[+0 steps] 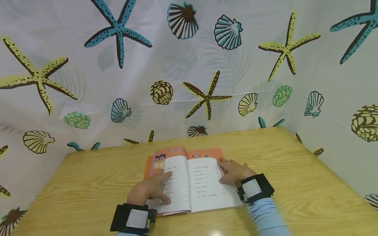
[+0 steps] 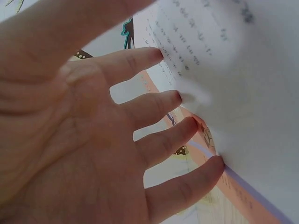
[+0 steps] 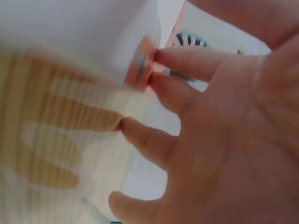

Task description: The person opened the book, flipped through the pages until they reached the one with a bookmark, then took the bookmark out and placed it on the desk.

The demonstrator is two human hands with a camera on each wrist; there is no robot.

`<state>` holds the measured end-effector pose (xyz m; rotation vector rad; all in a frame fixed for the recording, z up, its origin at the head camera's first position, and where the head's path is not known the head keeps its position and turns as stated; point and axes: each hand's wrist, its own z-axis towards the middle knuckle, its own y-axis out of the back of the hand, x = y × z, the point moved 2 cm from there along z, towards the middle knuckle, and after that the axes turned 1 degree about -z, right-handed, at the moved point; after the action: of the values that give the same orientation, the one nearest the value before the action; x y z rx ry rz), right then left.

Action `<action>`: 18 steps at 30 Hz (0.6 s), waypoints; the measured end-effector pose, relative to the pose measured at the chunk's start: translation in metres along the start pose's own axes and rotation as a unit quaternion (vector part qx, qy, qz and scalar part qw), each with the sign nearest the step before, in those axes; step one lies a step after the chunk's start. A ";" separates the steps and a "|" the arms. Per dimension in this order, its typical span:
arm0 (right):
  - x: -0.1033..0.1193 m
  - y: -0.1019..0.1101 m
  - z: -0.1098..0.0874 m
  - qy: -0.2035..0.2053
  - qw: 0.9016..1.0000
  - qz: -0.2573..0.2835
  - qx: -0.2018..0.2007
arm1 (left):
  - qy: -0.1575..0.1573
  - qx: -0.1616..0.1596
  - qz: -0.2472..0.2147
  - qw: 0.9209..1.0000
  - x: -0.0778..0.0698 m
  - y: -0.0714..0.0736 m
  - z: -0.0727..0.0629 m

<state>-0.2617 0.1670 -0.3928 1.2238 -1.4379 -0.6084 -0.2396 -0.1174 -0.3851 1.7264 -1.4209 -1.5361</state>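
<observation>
Black bands (image 1: 121, 217) with pale plates (image 1: 137, 218) wrap both your wrists, and your two hands are spread wide, gripping nothing. Your left hand (image 1: 152, 188) rests on the left page (image 1: 178, 193), fingers apart, covering the starts of several printed lines. Your right hand (image 1: 236, 171) lies over the outer edge of the right page (image 1: 205, 203), hiding part of that margin; two of its fingertips (image 3: 161, 57) meet an orange printed patch (image 3: 141, 65) there. Below its band runs a light-blue sleeve (image 1: 268, 218).

Between your hands, the book (image 1: 190, 183) lies opened on the surface (image 1: 97, 177). Orange crosses the top of both white pages, with cartoon children (image 1: 160, 158) at the upper left and a row of tiny figures (image 1: 200, 156) on the right. A purple strip (image 1: 152, 167) edges the left side, more orange showing beyond it. The rows of print are too small to read.

Around it spreads the yellowish, wood-grained surface. Behind and to both sides hangs a whitish cloth (image 1: 141, 82) patterned with starfish (image 1: 118, 29) and shells (image 1: 228, 32).
</observation>
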 end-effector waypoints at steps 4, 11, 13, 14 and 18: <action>-0.006 0.002 0.000 0.000 1.000 0.014 0.006 | -0.004 0.000 0.000 1.000 0.000 0.000 -0.001; -0.004 0.003 0.002 0.001 1.000 0.023 0.005 | -0.006 -0.001 -0.004 1.000 -0.001 0.001 -0.002; -0.005 0.003 0.002 0.002 1.000 0.023 -0.002 | -0.005 -0.002 -0.003 1.000 -0.001 0.001 -0.002; -0.006 0.003 0.003 -0.002 1.000 0.022 -0.008 | -0.005 -0.003 -0.003 1.000 -0.001 0.001 -0.002; -0.011 0.003 0.004 -0.024 0.999 0.018 -0.027 | -0.001 -0.003 -0.004 1.000 0.000 0.000 0.000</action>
<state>-0.2675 0.1768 -0.3953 1.1453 -1.4728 -0.6512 -0.2390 -0.1169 -0.3851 1.7286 -1.4101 -1.5461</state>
